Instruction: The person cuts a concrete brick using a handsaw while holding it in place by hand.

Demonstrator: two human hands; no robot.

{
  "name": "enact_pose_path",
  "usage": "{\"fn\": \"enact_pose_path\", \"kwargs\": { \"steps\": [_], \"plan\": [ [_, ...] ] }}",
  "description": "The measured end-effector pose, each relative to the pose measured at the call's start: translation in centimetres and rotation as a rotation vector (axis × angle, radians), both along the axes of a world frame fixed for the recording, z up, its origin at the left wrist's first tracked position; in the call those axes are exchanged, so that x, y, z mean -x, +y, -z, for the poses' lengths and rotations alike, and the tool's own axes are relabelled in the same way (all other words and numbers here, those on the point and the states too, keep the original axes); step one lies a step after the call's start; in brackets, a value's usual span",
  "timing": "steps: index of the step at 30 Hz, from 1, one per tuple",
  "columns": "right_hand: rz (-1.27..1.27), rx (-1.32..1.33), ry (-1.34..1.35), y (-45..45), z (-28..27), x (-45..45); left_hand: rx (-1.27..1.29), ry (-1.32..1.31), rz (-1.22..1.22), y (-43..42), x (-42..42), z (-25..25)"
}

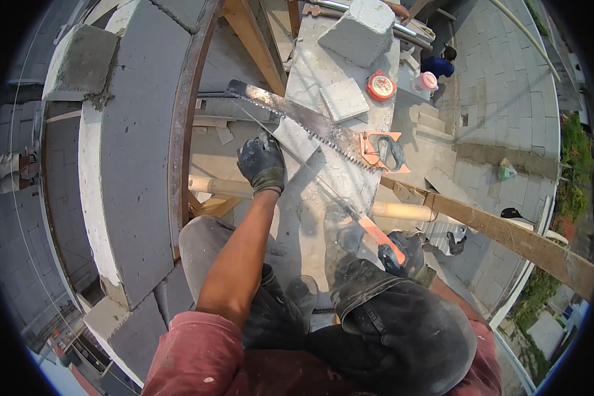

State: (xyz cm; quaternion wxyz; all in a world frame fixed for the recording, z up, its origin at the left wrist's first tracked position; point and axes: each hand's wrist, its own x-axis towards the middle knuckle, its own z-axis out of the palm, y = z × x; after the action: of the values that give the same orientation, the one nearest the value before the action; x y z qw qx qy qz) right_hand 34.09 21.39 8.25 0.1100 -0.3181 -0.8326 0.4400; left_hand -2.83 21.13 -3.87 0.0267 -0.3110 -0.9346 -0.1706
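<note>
My left hand, in a dark glove, is closed at the left side of a pale lightweight concrete block piece; its fingertips are partly hidden. In my right hand, also gloved, is the orange handle of a handsaw. That saw's narrow blade, nearly edge-on, runs up and left across the block piece. A second handsaw with a wide toothed blade and an orange-grey handle lies just beyond, on the dusty plank. Close behind it lies a flat block offcut.
A red tape measure, a pink-lidded container and a large block stand farther back. A block wall rises left. Bamboo and a timber beam extend right. A person in blue is below.
</note>
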Motion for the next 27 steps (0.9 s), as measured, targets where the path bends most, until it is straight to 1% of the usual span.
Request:
{"fn": "enact_pose_path", "kwargs": {
  "steps": [2,3,4,6,8,9,11,12,13,14,15,16,18,20,21,23,24,25,26,27],
  "plan": [
    [0.022,0.172,-0.159,0.4,-1.2,2.7,0.061,0.006,0.037,-0.1,-0.1,-0.6],
    [0.018,0.074,-0.212,0.6,-1.4,4.0,0.062,0.001,0.035,-0.4,-0.1,-0.5],
    [0.015,0.068,-0.213,0.8,-1.5,4.7,0.049,0.025,0.07,-0.4,0.1,-0.3],
    [0.044,0.005,-0.02,0.8,-1.8,5.3,0.04,0.048,0.102,-1.1,0.3,0.1],
    [0.021,0.007,-0.02,1.1,-2.2,5.2,-0.005,-0.013,0.224,-1.0,0.9,0.2],
    [0.002,0.02,-0.024,1.3,-2.3,5.3,-0.012,-0.003,0.218,-1.6,1.9,0.7],
    [0.024,0.051,-0.025,1.3,-2.0,5.2,-0.113,-0.313,0.414,-4.1,3.2,2.1],
    [0.061,0.086,-0.031,1.0,-1.8,5.1,-0.102,-0.316,0.415,-5.0,2.4,0.1],
    [0.031,0.034,-0.085,1.2,-2.0,5.0,0.126,-0.383,0.387,-5.4,1.4,-3.8],
    [0.043,0.046,-0.084,1.2,-1.9,5.0,0.355,-0.444,0.358,-5.4,0.5,-6.3],
    [0.036,0.077,-0.06,1.1,-1.8,4.9,0.429,-0.48,0.364,-5.0,-0.2,-6.6],
    [0.048,0.102,-0.045,1.1,-2.0,5.0,0.437,-0.479,0.376,-4.8,-0.3,-5.9],
    [0.066,0.125,-0.034,1.3,-2.0,5.1,0.368,-0.245,0.394,-3.8,-0.6,-4.1],
    [-0.034,-0.05,0.006,1.7,-1.6,4.8,0.397,-0.248,0.432,-3.4,-0.4,-2.9],
    [-0.016,0.024,-0.057,1.7,-1.5,4.5,0.427,-0.25,0.45,-3.6,-0.3,-2.9],
    [0.011,0.05,-0.038,1.4,-1.5,4.4,0.449,-0.241,0.471,-3.4,-0.2,-2.9],
    [0.03,0.076,-0.017,1.1,-1.5,4.4,0.5,-0.28,0.463,-3.1,-0.2,-3.7],
    [0.002,0.116,-0.082,0.9,-1.1,3.4,0.547,-0.317,0.453,-2.6,-0.2,-4.2],
    [0.006,0.115,-0.08,0.5,-0.7,2.3,0.547,-0.314,0.457,-2.4,-0.2,-4.3],
    [0.064,0.215,-0.028,-0.1,-0.4,1.1,0.551,-0.327,0.451,-2.4,-0.1,-4.5]
  ]
}}
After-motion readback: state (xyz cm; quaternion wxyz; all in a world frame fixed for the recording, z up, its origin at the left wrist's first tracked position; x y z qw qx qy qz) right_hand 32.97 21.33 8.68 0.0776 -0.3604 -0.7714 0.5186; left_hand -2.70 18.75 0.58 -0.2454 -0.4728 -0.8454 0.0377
